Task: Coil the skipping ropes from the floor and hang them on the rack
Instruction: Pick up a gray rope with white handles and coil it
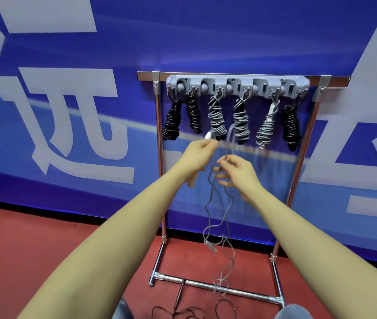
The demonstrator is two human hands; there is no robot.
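A grey skipping rope [209,203] hangs in loose strands from both my hands down to the red floor. My left hand [197,155] grips its white handle [208,135] in front of the rack. My right hand [235,172] pinches the grey cord a little lower and to the right. The rope's second handle [211,246] dangles near the floor. A grey hook bar [238,85] tops the metal rack [159,157], and several coiled ropes, black and grey, hang from its hooks [216,116].
A dark brown rope [178,305] lies loose on the floor by the rack's base bar [247,292]. A blue banner wall [67,100] stands right behind the rack. My knees [291,313] show at the bottom edge.
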